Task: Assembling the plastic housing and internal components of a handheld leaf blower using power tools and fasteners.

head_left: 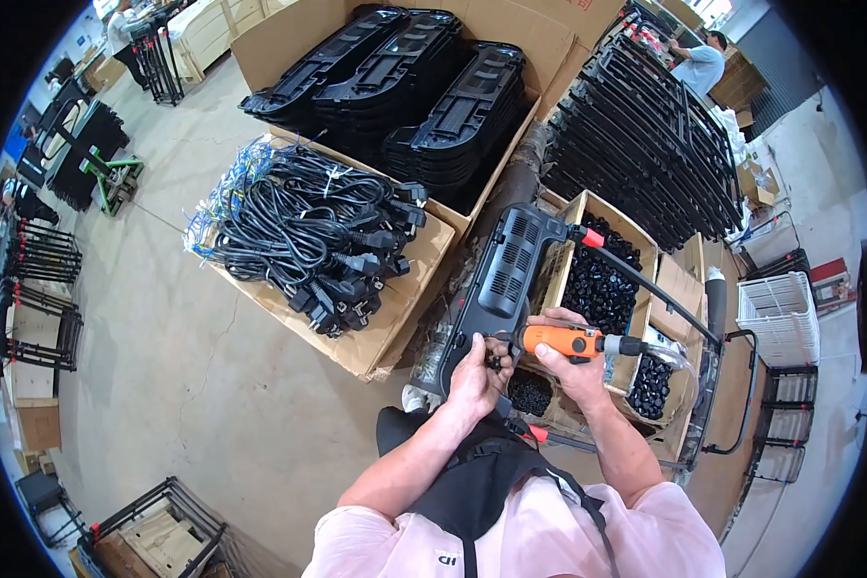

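Note:
My right hand (576, 371) is wrapped round an orange power screwdriver (556, 340), which lies level with its tip toward the black plastic panel (499, 275). A hose connector trails from the driver's back end. Close to that tip, my left hand (474, 383) is closed over the panel's near end, with small dark pieces in its curled fingers, too small to name surely. The panel has vent slots and rests slantwise in front of me, against a black tubular frame (650, 289) with red end pieces.
Bundled black power cords (308, 217) lie on a cardboard box (385, 337) at left. Behind, a large carton (559, 58) holds stacked black panels (462, 106). Wooden bins at right contain black plastic parts (602, 279). Black frames (645, 144) stack beyond; a person (703, 67) works there.

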A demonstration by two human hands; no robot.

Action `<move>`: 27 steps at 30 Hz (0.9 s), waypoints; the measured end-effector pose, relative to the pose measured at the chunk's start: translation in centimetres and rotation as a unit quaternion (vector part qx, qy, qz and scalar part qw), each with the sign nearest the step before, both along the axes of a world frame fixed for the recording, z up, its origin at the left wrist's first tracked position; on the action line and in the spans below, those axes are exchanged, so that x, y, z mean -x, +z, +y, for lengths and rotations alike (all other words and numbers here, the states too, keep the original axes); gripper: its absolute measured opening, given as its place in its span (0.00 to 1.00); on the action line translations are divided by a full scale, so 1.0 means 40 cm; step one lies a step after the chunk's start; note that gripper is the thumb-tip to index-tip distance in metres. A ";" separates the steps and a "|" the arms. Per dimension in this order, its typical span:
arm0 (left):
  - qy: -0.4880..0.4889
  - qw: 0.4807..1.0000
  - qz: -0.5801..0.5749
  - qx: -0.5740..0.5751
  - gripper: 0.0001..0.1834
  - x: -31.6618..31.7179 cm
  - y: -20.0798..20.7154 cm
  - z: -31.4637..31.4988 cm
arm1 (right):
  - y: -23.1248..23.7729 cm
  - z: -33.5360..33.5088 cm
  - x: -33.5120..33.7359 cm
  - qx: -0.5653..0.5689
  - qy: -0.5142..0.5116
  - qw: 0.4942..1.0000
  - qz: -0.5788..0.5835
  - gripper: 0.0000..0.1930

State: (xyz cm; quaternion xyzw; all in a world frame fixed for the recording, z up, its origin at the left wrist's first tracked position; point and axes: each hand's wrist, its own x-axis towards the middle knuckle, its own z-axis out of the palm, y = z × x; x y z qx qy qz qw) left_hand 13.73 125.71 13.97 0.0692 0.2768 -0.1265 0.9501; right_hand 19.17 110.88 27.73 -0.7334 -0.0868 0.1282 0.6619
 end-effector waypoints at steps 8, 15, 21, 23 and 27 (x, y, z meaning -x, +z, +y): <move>-0.086 0.991 -0.047 -0.086 0.18 0.058 0.019 0.006 | -0.080 0.065 -0.018 0.017 0.007 1.000 0.020 0.29; -0.100 0.982 -0.093 -0.127 0.18 0.089 0.004 0.033 | -0.077 0.094 -0.021 0.036 0.029 0.999 0.004 0.28; -0.091 0.990 -0.040 -0.101 0.17 0.097 0.006 0.049 | -0.058 0.128 -0.030 0.084 0.069 0.994 -0.032 0.25; -0.115 0.983 -0.039 -0.140 0.18 0.110 0.000 0.063 | -0.061 0.133 -0.036 0.147 0.113 0.980 -0.071 0.22; -0.091 0.988 -0.047 -0.112 0.17 0.118 -0.005 0.071 | -0.059 0.157 -0.038 0.132 0.101 0.982 -0.091 0.17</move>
